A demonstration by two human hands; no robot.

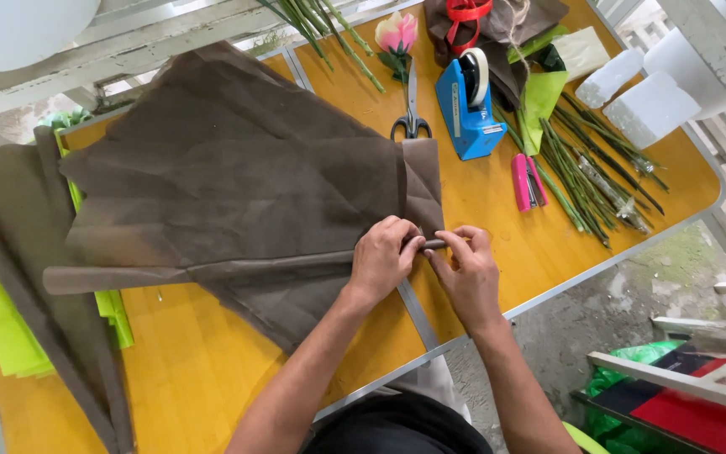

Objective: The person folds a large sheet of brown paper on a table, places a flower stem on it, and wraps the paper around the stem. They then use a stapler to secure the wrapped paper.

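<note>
hands [426,261] hide brown paper's [237,168] rolled end.

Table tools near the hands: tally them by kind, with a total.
Scissors: 1
Blue tape dispenser: 1
Pink stapler: 1
Total: 3
Both hands, left and right, pinch the rolled brown paper.

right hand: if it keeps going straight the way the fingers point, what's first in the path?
The right hand points up-left, pinching the rolled brown paper beside the left hand. Straight on, it likely meets the paper's folded edge first, then the scissors; depth unclear.
</note>
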